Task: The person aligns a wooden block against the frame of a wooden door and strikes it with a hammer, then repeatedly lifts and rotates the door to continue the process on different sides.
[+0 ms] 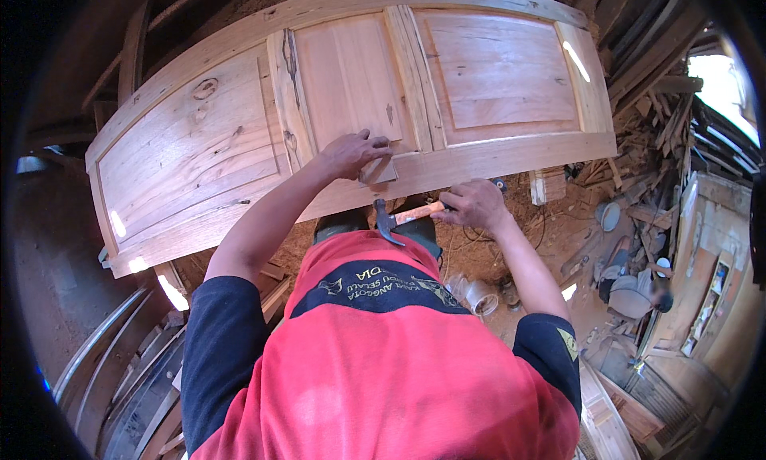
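A small wooden block point(381, 171) sits at the near edge of a panelled wooden door point(479, 160), with the left hand point(353, 154) gripping it. Just off that edge, near the block, is a hammer point(408, 215), its handle wrapped by the right hand point(472, 204), its claw toward the person. Farther right, a bucket point(608, 215) stands near piled wood scraps point(662, 145).

The door point(343, 69) has a block point(378, 172) at its near edge, the hammer point(415, 213) just before that edge, scrap wood point(666, 129) beyond its right end, and boards point(108, 368) in front of its left end.
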Available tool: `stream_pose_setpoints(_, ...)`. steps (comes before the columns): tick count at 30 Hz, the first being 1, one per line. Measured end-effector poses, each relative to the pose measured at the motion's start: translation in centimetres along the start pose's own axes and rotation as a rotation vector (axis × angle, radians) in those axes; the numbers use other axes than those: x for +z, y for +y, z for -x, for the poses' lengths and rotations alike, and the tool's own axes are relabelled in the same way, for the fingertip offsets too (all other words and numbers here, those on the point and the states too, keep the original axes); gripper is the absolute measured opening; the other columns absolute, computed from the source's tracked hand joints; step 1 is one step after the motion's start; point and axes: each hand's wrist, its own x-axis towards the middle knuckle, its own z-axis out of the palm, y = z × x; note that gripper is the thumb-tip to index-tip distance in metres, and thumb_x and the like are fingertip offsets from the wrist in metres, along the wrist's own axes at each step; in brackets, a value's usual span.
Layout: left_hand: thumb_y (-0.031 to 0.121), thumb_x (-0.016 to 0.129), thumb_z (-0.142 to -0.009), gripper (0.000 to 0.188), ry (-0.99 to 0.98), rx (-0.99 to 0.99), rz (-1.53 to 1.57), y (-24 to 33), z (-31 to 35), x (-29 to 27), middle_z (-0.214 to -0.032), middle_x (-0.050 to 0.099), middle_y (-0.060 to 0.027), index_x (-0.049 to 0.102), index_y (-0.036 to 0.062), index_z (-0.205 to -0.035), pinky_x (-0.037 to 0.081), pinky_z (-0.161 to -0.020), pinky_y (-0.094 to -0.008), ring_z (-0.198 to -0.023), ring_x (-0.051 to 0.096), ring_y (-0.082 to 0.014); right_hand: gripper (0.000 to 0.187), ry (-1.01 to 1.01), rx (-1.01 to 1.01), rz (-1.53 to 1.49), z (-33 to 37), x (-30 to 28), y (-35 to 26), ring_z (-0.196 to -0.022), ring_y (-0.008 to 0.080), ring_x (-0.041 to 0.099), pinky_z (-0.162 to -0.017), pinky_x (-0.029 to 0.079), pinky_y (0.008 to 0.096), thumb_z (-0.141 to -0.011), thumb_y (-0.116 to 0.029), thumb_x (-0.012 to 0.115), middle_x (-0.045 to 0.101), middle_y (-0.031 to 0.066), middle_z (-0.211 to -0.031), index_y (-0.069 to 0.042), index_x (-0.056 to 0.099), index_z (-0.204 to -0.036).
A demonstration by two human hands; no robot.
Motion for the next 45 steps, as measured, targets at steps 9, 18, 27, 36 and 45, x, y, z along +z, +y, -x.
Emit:
stream_pose_setpoints(9, 0.007, 0.081, -0.061, 0.085, 0.003, 0.002, -0.007, -0.1, -0.1, 0.2, -0.140, 0.049, -0.0017, 0.051, 0.0193, -0.138, 0.056, -0.089, -0.0412, -0.106, 0.058, -0.0336, 0.043, -0.046, -0.078, -0.067, -0.4, 0.1, 0.3, -0.064, 0.0276, 0.069, -0.055, 0.054, 0.0408, -0.085, -0.059, 0.065, 0.066, 0.0063, -0.070, -0.016, 0.066, -0.076)
stream_pose_setpoints(18, 0.007, 0.080, -0.062, 0.084, 0.004, -0.014, -0.009, 0.0, -0.2, 0.4, -0.142, 0.049, -0.0024, 0.050, 0.0192, -0.139, 0.057, -0.089, -0.0422, -0.106, 0.058, -0.0344, 0.044, -0.082, -0.072, -0.055, -0.1, 1.1, -0.2, -0.063, 0.0266, 0.068, -0.056, 0.053, 0.0408, -0.085, -0.060, 0.065, 0.067, 0.0058, -0.071, -0.016, 0.067, -0.077)
stream_pose_setpoints(27, 0.005, 0.078, -0.063, 0.082, 0.008, -0.019, -0.010, -0.1, 0.1, 0.8, -0.144, 0.048, -0.0036, 0.050, 0.0184, -0.139, 0.056, -0.091, -0.0420, -0.107, 0.057, -0.0349, 0.043, 0.025, -0.010, -0.020, -0.2, 1.6, -1.1, -0.058, 0.0250, 0.067, -0.054, 0.053, 0.0391, -0.082, -0.058, 0.068, 0.063, 0.0042, -0.064, -0.016, 0.064, -0.072)
stream_pose_setpoints(36, 0.006, 0.074, -0.066, 0.082, -0.010, -0.034, -0.020, 0.0, -0.2, 1.3, -0.148, 0.045, -0.0033, 0.047, 0.0193, -0.143, 0.054, -0.092, -0.0417, -0.107, 0.057, -0.0332, 0.042, 0.074, 0.236, -0.047, 1.5, 1.1, -1.9, -0.059, 0.0260, 0.067, -0.051, 0.052, 0.0380, -0.082, -0.056, 0.072, 0.064, 0.0067, -0.066, -0.014, 0.066, -0.078)
stream_pose_setpoints(45, 0.014, 0.070, -0.080, 0.073, 0.364, -0.502, 0.201, 0.6, 6.0, -0.8, -0.153, 0.041, -0.0121, 0.043, 0.0143, -0.147, 0.043, -0.108, -0.0471, -0.131, 0.048, -0.0355, 0.044, 0.387, 0.889, -0.675, 6.8, 8.1, -3.0, -0.049, 0.0163, 0.049, -0.048, 0.037, 0.0357, -0.097, -0.042, 0.064, 0.051, 0.0043, -0.057, -0.004, 0.058, -0.075)
